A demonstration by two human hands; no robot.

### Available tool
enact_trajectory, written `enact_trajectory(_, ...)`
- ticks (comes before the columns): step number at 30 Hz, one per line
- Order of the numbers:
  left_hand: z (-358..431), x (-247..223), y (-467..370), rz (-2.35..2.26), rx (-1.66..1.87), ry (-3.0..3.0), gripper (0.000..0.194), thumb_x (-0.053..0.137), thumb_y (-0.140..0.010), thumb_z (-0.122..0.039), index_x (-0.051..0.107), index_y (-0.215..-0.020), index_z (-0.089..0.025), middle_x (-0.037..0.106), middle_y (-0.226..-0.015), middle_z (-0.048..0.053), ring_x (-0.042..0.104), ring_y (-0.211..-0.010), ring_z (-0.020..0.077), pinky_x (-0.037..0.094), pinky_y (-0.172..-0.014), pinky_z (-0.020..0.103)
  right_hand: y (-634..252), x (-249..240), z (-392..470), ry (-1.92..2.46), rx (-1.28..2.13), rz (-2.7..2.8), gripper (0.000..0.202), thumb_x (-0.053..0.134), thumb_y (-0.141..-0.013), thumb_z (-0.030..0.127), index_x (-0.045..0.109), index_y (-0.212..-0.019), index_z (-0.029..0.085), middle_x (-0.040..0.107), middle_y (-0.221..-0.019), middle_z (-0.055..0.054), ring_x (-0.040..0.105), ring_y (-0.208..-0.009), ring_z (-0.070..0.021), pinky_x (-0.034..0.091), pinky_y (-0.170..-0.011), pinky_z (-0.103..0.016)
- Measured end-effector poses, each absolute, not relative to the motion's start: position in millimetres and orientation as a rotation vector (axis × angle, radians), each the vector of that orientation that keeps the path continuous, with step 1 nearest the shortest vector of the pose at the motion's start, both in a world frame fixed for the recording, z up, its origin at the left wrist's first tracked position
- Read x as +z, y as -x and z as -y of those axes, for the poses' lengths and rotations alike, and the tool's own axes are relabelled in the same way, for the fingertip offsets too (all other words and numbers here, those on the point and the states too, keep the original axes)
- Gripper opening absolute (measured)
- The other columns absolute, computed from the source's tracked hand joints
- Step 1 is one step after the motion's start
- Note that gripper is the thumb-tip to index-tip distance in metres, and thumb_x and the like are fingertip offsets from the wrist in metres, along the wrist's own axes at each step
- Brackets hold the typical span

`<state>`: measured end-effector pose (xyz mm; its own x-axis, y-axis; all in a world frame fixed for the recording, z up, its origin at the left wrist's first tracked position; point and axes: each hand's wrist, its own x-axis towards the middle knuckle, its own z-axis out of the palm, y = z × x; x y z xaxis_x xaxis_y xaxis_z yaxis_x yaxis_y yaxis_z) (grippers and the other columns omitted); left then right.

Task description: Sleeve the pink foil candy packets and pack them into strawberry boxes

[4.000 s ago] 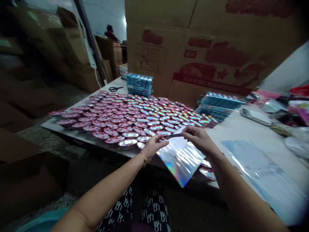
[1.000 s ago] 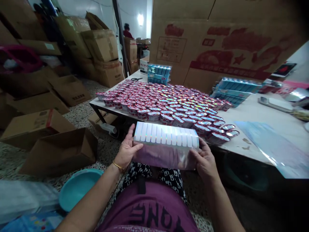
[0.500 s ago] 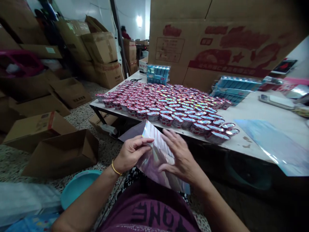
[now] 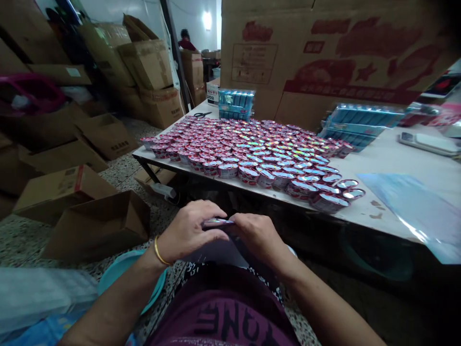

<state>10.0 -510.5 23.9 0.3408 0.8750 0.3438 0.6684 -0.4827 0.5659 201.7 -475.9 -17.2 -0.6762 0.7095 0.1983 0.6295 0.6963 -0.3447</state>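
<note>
In front of my lap I hold a shiny clear plastic bag (image 4: 218, 222) with both hands, its upper edge turned nearly edge-on to me. My left hand (image 4: 194, 228), with a gold bangle at its wrist, has the thumb below and the fingers above the bag's left end. My right hand (image 4: 257, 235) is curled over the right end, its fingertips partly hidden. The bag's lower part hangs over my lap. Just beyond, many small red-and-silver foil-lidded cups (image 4: 248, 175) stand in close rows on a white table (image 4: 382, 163).
Flat plastic bags (image 4: 414, 206) lie at the table's right. Blue packs (image 4: 236, 105) stand behind the cups, near scissors (image 4: 202, 115). A large carton (image 4: 262, 101) rises at the back. Open boxes (image 4: 97, 230) and a turquoise basin (image 4: 126, 269) are at floor left. Someone sits far off.
The bag has tipped from showing its striped face to nearly edge-on. My right hand has gone from spread fingers to a curled grip, and both hands have come level at its top edge.
</note>
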Motion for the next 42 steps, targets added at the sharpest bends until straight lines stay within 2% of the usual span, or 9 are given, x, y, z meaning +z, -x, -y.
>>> enact_trajectory(2, 508, 21, -15, -1.313, 0.840, -2.219, 0.016, 0.056, -0.078, -0.027, 0.067, -0.085, -0.018, 0.067, -0.080, 0.003, 0.060, -0.075, 0.0130, 0.046, -0.072, 0.024, -206, -11, 473, 1.016, 0.432, 2.589, 0.015, 0.049, -0.084, 0.029, 0.060, -0.081, 0.019, 0.064, -0.069, -0.002, 0.058, -0.063, -0.0116, 0.034, -0.054, -0.020)
enact_trajectory(8, 496, 4, -5, -1.344, 0.917, -1.880, 0.024, 0.052, -0.081, -0.030, 0.067, -0.075, -0.013, 0.067, -0.068, 0.003, 0.060, -0.062, 0.0115, 0.046, -0.059, 0.019, -241, -7, 466, 1.039, 0.787, 2.497, 0.016, 0.052, -0.081, 0.033, 0.061, -0.081, 0.020, 0.064, -0.070, 0.001, 0.056, -0.060, -0.0093, 0.036, -0.055, -0.018)
enact_trajectory(13, 492, 0, 2, -1.381, 0.936, -1.899, 0.026, 0.050, -0.081, -0.032, 0.067, -0.077, -0.013, 0.068, -0.070, 0.004, 0.061, -0.064, 0.0130, 0.047, -0.060, 0.021, -253, -17, 463, 1.043, 0.659, 2.474, 0.018, 0.046, -0.085, 0.029, 0.061, -0.087, 0.021, 0.065, -0.074, 0.000, 0.057, -0.065, -0.0100, 0.038, -0.058, -0.020)
enact_trajectory(18, 494, 20, -15, -1.602, 0.917, -2.474, 0.023, 0.052, -0.081, -0.034, 0.065, -0.092, -0.019, 0.067, -0.094, 0.007, 0.060, -0.087, 0.0186, 0.042, -0.080, 0.033, -236, -27, 460, 1.090, 0.352, 2.607, 0.014, 0.046, -0.082, 0.017, 0.060, -0.082, 0.020, 0.064, -0.071, -0.001, 0.057, -0.061, -0.0098, 0.035, -0.054, -0.020)
enact_trajectory(21, 491, 28, -30, -1.521, 0.592, -2.803, 0.019, 0.050, -0.082, -0.029, 0.064, -0.080, -0.017, 0.067, -0.078, 0.005, 0.059, -0.077, 0.0166, 0.038, -0.075, 0.033, -225, -24, 461, 1.074, 0.280, 2.668, 0.014, 0.046, -0.081, 0.016, 0.059, -0.083, 0.020, 0.064, -0.069, 0.000, 0.057, -0.060, -0.0103, 0.034, -0.052, -0.020)
enact_trajectory(26, 478, 24, -30, -1.523, 0.401, -2.993, 0.027, 0.040, -0.086, -0.023, 0.057, -0.066, -0.015, 0.057, -0.061, 0.003, 0.049, -0.060, 0.0130, 0.032, -0.064, 0.029, -244, -9, 458, 1.143, 0.405, 2.557, 0.022, 0.054, -0.078, 0.027, 0.059, -0.099, 0.023, 0.067, -0.081, -0.001, 0.059, -0.069, -0.0123, 0.039, -0.057, -0.021)
enact_trajectory(32, 476, 21, -13, -1.424, 0.427, -3.029, 0.029, 0.034, -0.088, -0.020, 0.055, -0.069, -0.015, 0.055, -0.064, 0.003, 0.046, -0.062, 0.0136, 0.029, -0.060, 0.028, -282, -17, 447, 1.156, 0.749, 2.396, 0.019, 0.047, -0.084, 0.028, 0.064, -0.084, 0.020, 0.066, -0.072, 0.000, 0.059, -0.064, -0.0092, 0.039, -0.059, -0.019)
enact_trajectory(36, 478, 23, -21, -1.467, 0.376, -2.966, 0.024, 0.042, -0.086, -0.031, 0.058, -0.079, -0.015, 0.058, -0.068, 0.004, 0.050, -0.068, 0.0155, 0.030, -0.063, 0.029, -276, -22, 448, 1.092, 0.839, 2.339, 0.019, 0.046, -0.085, 0.025, 0.065, -0.084, 0.020, 0.067, -0.073, 0.001, 0.060, -0.065, -0.0090, 0.040, -0.059, -0.017)
enact_trajectory(42, 475, 20, -48, -1.355, 0.487, -2.937, 0.025, 0.037, -0.088, -0.023, 0.059, -0.079, -0.016, 0.058, -0.062, 0.002, 0.051, -0.063, 0.0129, 0.028, -0.062, 0.029, -257, -18, 455, 1.001, 0.625, 2.332, 0.022, 0.047, -0.086, 0.029, 0.061, -0.102, 0.022, 0.067, -0.083, -0.002, 0.061, -0.071, -0.0106, 0.044, -0.064, -0.020)
